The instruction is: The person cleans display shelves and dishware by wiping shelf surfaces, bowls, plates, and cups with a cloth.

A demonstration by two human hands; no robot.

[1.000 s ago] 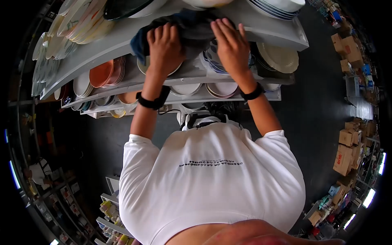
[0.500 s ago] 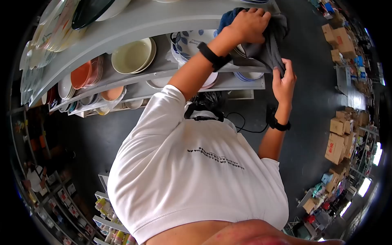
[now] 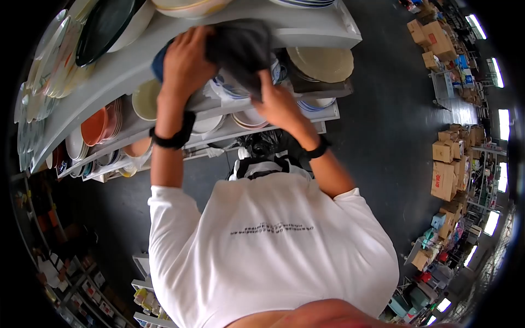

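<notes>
A dark grey and blue cloth [image 3: 238,46] is bunched over the front edge of the upper grey shelf [image 3: 306,34]. My left hand [image 3: 188,63] presses on its left part, fingers wrapped over the fabric. Lower and to the right, my right hand [image 3: 276,104] grips a hanging end of the cloth, slightly blurred. Behind the cloth, on the shelf below, blue-patterned bowls [image 3: 229,86] are partly hidden. A cream scalloped plate [image 3: 322,63] lies to their right, and a pale green bowl [image 3: 145,100] is left of my left hand.
Stacked glass plates [image 3: 52,71] and a dark oval dish [image 3: 106,30] stand at the upper shelf's left. Orange bowls [image 3: 98,126] sit below. Cardboard boxes [image 3: 445,177] line the right side across the dark floor [image 3: 383,115]. A person is partly visible at the far lower left.
Both hands and the cloth have moved left from the shelf's right end. The cloth, hanging at that end half a second ago, is now bunched over the front edge farther left.
</notes>
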